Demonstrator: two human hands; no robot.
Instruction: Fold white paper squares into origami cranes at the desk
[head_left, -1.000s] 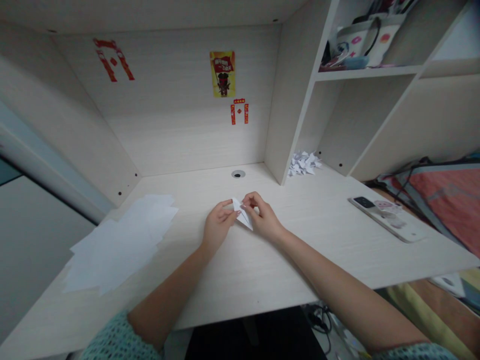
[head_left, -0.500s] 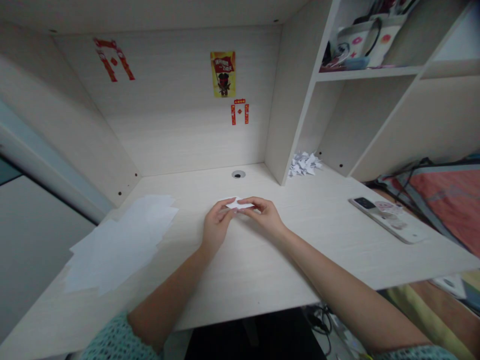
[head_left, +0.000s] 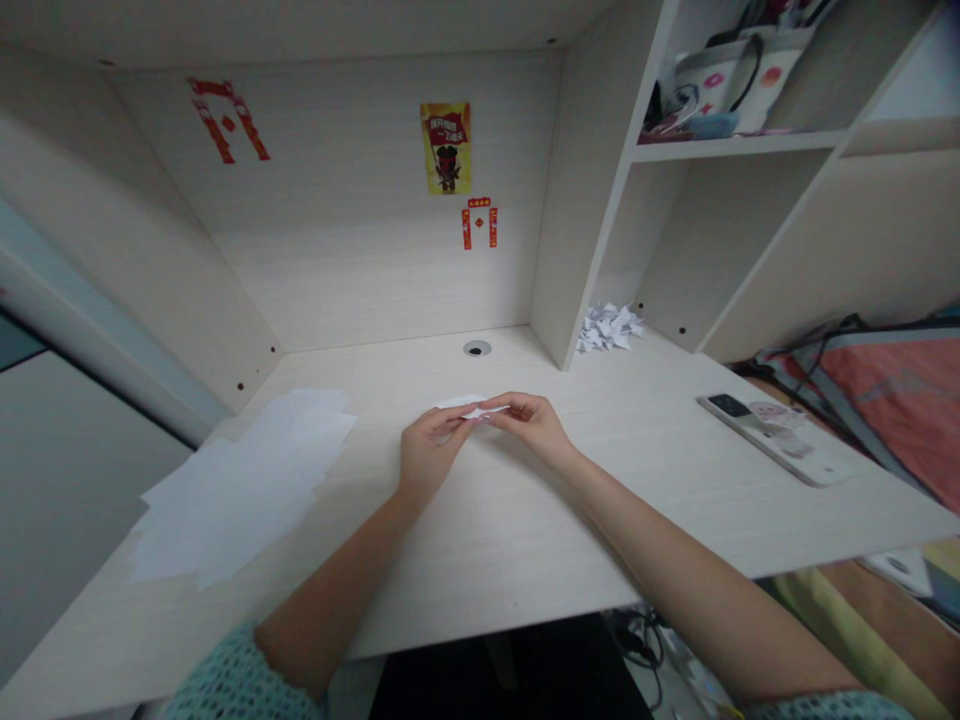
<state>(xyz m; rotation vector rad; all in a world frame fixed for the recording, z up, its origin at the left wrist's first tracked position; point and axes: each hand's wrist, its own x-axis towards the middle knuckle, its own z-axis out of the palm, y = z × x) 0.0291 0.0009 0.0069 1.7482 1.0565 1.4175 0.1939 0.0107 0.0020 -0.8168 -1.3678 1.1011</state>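
A small folded piece of white paper [head_left: 471,406] lies flat and narrow between my hands, just above the pale wood desk [head_left: 480,540]. My left hand [head_left: 431,450] pinches its left part between thumb and fingers. My right hand [head_left: 529,422] holds its right end in the fingertips. The fingers hide much of the paper, so its exact folds cannot be made out. To my left, a loose stack of white paper sheets [head_left: 240,485] lies on the desk, apart from both hands.
A heap of small folded white paper shapes [head_left: 607,328] sits against the shelf upright at the back. A phone [head_left: 772,438] in a patterned case lies to the right. Shelving holding a mug [head_left: 712,85] rises at the back right, beside a cable grommet [head_left: 477,348].
The paper has gone from a tilted triangular shape to a flatter, narrower strip lying more level. My hands have drawn closer together around it.
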